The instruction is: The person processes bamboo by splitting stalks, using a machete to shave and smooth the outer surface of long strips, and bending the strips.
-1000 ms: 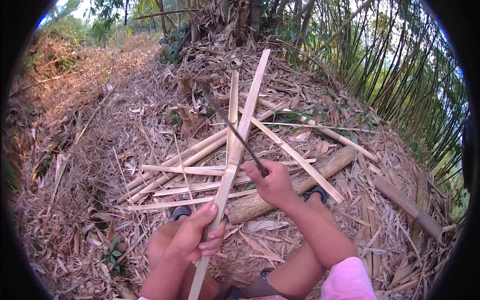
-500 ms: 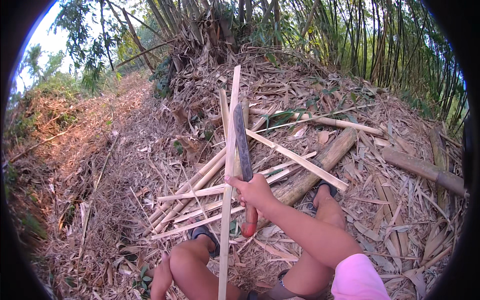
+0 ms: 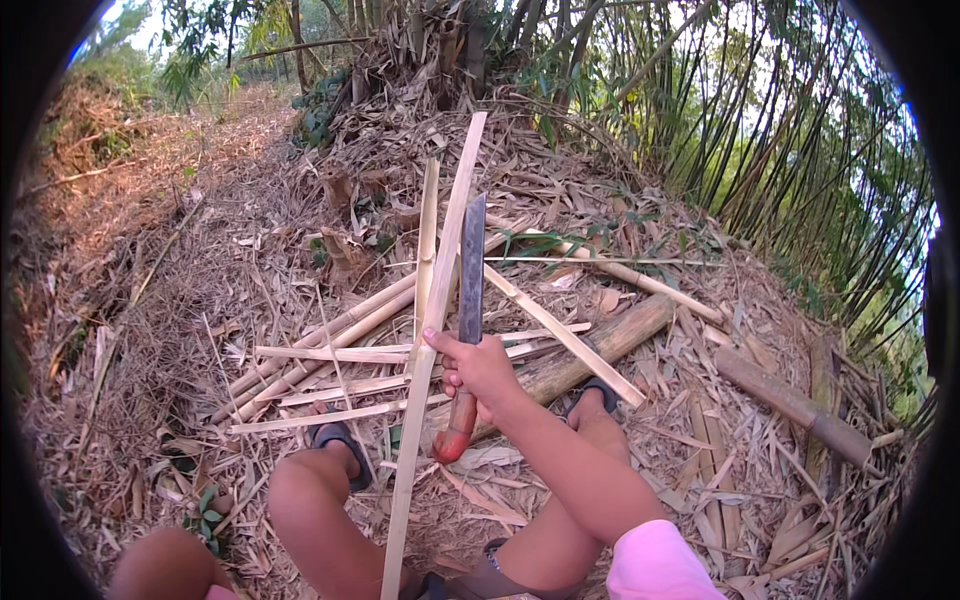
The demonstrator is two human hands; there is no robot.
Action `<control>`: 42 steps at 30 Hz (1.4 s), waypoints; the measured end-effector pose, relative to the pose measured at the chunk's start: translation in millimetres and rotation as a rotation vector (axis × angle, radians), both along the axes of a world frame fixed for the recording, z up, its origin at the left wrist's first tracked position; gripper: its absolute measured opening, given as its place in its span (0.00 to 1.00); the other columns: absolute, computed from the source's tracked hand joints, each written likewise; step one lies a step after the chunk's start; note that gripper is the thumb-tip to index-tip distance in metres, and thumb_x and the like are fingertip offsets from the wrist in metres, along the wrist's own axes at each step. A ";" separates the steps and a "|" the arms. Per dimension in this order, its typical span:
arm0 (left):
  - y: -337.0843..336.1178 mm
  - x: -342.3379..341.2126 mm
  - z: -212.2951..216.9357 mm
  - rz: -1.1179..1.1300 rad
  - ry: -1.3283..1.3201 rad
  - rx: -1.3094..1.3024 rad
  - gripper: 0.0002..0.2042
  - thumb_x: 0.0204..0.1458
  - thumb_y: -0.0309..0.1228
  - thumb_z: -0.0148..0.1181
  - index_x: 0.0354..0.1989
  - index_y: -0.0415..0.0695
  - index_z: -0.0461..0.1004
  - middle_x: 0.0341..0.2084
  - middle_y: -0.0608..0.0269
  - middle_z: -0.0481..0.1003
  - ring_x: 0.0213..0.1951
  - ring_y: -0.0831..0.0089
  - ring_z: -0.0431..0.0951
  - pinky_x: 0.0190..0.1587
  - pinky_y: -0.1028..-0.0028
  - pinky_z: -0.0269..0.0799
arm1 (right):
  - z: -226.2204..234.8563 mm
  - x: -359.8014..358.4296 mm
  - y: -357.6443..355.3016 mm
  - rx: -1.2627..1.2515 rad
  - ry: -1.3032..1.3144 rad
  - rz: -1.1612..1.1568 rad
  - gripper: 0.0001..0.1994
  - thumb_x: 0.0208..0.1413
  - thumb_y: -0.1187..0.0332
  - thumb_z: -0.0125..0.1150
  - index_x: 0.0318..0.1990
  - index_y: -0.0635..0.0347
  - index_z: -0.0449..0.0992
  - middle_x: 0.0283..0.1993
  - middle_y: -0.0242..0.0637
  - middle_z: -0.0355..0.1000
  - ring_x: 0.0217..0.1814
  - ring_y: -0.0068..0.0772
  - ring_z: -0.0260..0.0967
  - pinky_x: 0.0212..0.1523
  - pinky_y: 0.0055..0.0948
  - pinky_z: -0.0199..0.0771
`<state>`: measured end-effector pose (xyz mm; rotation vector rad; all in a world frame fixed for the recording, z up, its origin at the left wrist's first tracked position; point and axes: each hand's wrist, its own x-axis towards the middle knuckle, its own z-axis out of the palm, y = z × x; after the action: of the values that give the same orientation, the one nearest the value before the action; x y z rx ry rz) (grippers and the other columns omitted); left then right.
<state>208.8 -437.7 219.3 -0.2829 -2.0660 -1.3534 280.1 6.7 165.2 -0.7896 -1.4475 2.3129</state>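
My right hand [image 3: 480, 375] is closed round the machete [image 3: 472, 270], near where its brown-red wooden handle meets the dark blade. The blade points up and away, while the handle's rounded end hangs below my fist. A long pale split bamboo strip [image 3: 408, 470] runs from the bottom edge up past the blade's left side. My right thumb lies against this strip. Another bamboo strip [image 3: 427, 230] stands behind it, its lower part partly hidden. At the lower left only my bent left arm [image 3: 165, 567] shows; the left hand itself is out of sight.
Several split bamboo strips [image 3: 330, 416] lie in front of my feet. A thick bamboo log [image 3: 600, 347] lies behind my right foot, with a loose strip [image 3: 565, 335] slanting across it. Dry leaves cover the sloping ground. At the right rests another bamboo piece [image 3: 790, 405]; a bamboo clump [image 3: 440, 60] rises behind.
The view has shifted, so the scene sits farther left. My left hand, beside my left knee before, has left the picture. My right hand still grips the machete, its blade now more upright.
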 end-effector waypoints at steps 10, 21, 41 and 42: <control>25.4 -2.0 -17.2 -0.006 -0.248 -0.156 0.14 0.58 0.35 0.46 0.44 0.39 0.74 0.44 0.57 0.74 0.42 0.71 0.75 0.46 0.68 0.72 | -3.2 -7.9 -6.7 0.007 0.017 0.012 0.14 0.54 0.62 0.71 0.32 0.59 0.72 0.19 0.21 0.59 0.15 0.14 0.55 0.16 0.22 0.60; 69.9 7.4 32.5 -0.068 0.036 -0.100 0.15 0.59 0.36 0.46 0.46 0.40 0.73 0.46 0.56 0.74 0.41 0.71 0.74 0.46 0.68 0.72 | 8.6 -4.9 -9.9 0.064 0.052 0.037 0.13 0.56 0.61 0.70 0.36 0.62 0.76 0.20 0.21 0.62 0.15 0.13 0.55 0.16 0.20 0.59; 324.9 -41.3 46.8 -1.140 -0.744 -0.328 0.17 0.65 0.44 0.52 0.45 0.41 0.75 0.29 0.66 0.76 0.32 0.79 0.76 0.31 0.74 0.74 | 29.3 -27.2 -6.5 -0.296 0.447 -0.057 0.17 0.59 0.52 0.65 0.38 0.59 0.76 0.18 0.18 0.55 0.16 0.14 0.53 0.19 0.21 0.57; 323.7 -42.6 49.8 -1.098 -0.700 -0.392 0.18 0.66 0.44 0.49 0.48 0.41 0.73 0.29 0.63 0.75 0.32 0.77 0.76 0.32 0.74 0.77 | 33.5 -23.9 -5.8 -0.289 0.407 -0.049 0.19 0.59 0.51 0.65 0.38 0.59 0.76 0.18 0.18 0.54 0.16 0.14 0.53 0.19 0.22 0.58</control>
<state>166.1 -113.9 269.2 -1.4544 -2.9295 -1.7723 256.2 0.9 198.7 -0.3796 -0.9256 2.4900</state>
